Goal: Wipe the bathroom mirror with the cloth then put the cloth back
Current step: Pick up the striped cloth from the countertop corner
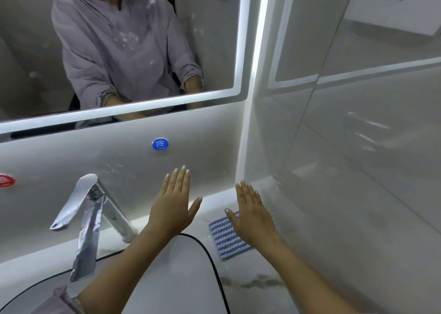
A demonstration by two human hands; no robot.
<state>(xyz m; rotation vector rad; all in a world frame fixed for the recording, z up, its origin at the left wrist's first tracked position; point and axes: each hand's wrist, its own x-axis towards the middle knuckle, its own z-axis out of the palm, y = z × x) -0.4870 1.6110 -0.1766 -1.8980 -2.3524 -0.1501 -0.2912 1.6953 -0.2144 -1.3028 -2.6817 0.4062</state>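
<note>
The bathroom mirror (210, 39) hangs at the upper left, framed by a lit white strip, with smudges on the glass and a person in a grey hoodie reflected in it. A blue-and-white zigzag cloth (225, 238) lies flat on the counter beside the basin, near the right wall. My left hand (174, 206) is held out flat, fingers together, above the basin's rear edge. My right hand (253, 214) hovers flat just over the cloth's right part, hiding some of it. Neither hand holds anything.
A chrome faucet (88, 208) stands at the left behind the black-rimmed basin (207, 249). A blue round sticker (160, 144) and a red one (6, 180) are on the wall below the mirror. A glossy tiled wall (358, 146) closes the right side.
</note>
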